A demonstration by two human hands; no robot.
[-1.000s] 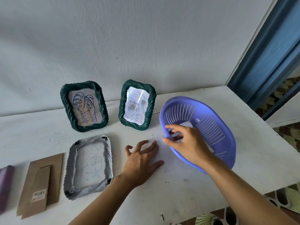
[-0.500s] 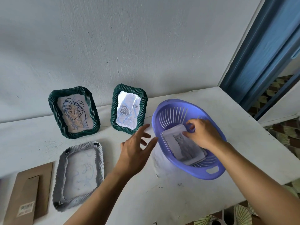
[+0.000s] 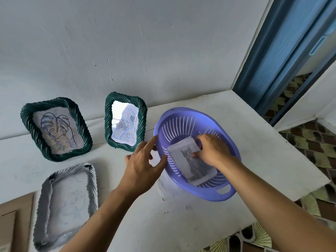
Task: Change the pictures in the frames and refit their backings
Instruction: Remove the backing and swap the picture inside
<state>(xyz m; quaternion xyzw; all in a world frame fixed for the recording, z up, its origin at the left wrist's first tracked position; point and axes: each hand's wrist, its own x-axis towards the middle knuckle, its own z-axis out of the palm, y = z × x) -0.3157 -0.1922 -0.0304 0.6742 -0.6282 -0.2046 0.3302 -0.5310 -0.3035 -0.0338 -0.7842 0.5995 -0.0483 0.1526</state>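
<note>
A purple slotted basket (image 3: 209, 122) sits on the white table and holds a small stack of pictures; the top one shows a grey cat (image 3: 194, 164). My right hand (image 3: 212, 151) is inside the basket, fingers pinching the cat picture at its upper edge. My left hand (image 3: 143, 166) hovers with fingers spread at the basket's left rim. Two green twisted frames stand against the wall, one with a leaf drawing (image 3: 56, 128), one with a rose drawing (image 3: 125, 122). A silver frame (image 3: 67, 204) lies face down with no backing on it. Its brown cardboard backing (image 3: 12, 222) lies at the far left.
The table (image 3: 263, 142) ends at its right edge just past the basket, with patterned floor tiles (image 3: 309, 140) below. A blue door frame (image 3: 291, 51) stands at the right. The wall rises directly behind the standing frames.
My right hand went from the basket's rim down inside it and took hold of the cat picture. My left hand lifted off the table and moved to the basket's left rim.
</note>
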